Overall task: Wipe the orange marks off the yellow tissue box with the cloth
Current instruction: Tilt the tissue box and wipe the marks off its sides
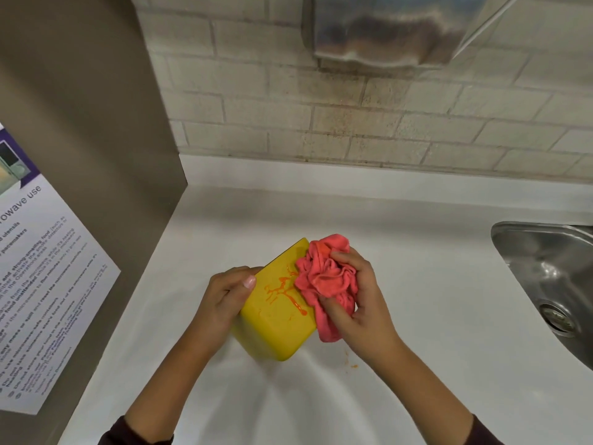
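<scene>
A yellow tissue box (272,329) stands tilted on a white counter (417,284), well to the left of a steel sink (545,271) set into the counter's right end. Orange marks (284,292), thin squiggled lines, run across the box's upper face.

The left hand (224,300) grips the box's far-from-sink edge, thumb on the top face and fingers curled down the side. The right hand (362,303) has its fingers curled tightly round a bunched pink cloth (324,281), pressing it on the sink-side edge of the box, touching the marks.

Farthest from the sink, on a grey-brown panel (96,123), hangs a white and purple notice (38,284). Readable words: "owave use", "utensils", "pacemakers", "strong-smelling food"; the smaller print is too blurred.

Open counter lies between the box and the sink, and behind the box up to a pale brick wall (353,123). A few orange specks (353,366) dot the counter near the right wrist.
</scene>
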`<state>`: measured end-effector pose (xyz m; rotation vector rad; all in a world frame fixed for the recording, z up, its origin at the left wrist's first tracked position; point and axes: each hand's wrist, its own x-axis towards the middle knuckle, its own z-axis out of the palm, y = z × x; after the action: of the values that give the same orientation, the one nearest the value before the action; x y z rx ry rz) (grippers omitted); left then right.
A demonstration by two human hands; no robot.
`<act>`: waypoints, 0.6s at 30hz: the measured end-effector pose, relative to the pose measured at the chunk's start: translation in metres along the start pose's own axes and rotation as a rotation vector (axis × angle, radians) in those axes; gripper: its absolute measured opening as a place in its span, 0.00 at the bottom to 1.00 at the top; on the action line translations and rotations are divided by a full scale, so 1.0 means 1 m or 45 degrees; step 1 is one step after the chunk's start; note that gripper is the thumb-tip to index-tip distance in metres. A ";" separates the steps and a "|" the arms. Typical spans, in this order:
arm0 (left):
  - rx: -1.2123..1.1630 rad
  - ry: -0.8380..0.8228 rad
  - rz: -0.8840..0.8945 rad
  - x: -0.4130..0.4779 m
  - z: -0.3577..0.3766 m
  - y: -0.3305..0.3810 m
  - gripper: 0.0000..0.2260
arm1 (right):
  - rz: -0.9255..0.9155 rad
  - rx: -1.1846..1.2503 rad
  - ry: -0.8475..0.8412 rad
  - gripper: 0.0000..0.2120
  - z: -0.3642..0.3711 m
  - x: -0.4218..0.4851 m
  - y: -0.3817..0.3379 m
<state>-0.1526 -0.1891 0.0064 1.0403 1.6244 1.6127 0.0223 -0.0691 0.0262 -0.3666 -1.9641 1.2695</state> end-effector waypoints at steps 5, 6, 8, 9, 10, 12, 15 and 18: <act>0.039 0.020 0.002 0.001 -0.003 -0.001 0.15 | 0.102 0.059 0.256 0.19 0.020 0.010 -0.004; 0.043 0.029 0.002 0.001 -0.004 -0.002 0.16 | 0.130 0.069 0.285 0.17 0.023 0.012 -0.004; 0.042 0.048 -0.003 0.000 -0.004 -0.005 0.16 | 0.143 0.056 0.306 0.15 0.027 0.016 -0.004; 0.039 0.058 -0.007 -0.001 -0.005 -0.007 0.17 | 0.116 0.025 0.297 0.15 0.028 0.018 -0.005; 0.038 0.065 -0.007 -0.001 -0.005 -0.009 0.18 | 0.057 -0.026 0.272 0.16 0.029 0.019 -0.005; 0.046 0.080 -0.001 -0.001 -0.004 -0.011 0.18 | -0.119 -0.133 0.168 0.16 0.029 0.019 -0.004; 0.002 0.101 -0.026 -0.001 -0.001 -0.010 0.18 | -0.251 -0.186 -0.001 0.14 0.023 0.021 -0.001; -0.044 0.121 -0.003 -0.001 0.002 -0.009 0.17 | -0.333 -0.273 -0.039 0.13 0.013 0.017 0.004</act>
<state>-0.1512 -0.1884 -0.0025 0.9565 1.6527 1.7057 0.0006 -0.0654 0.0272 -0.1866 -2.1019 0.9080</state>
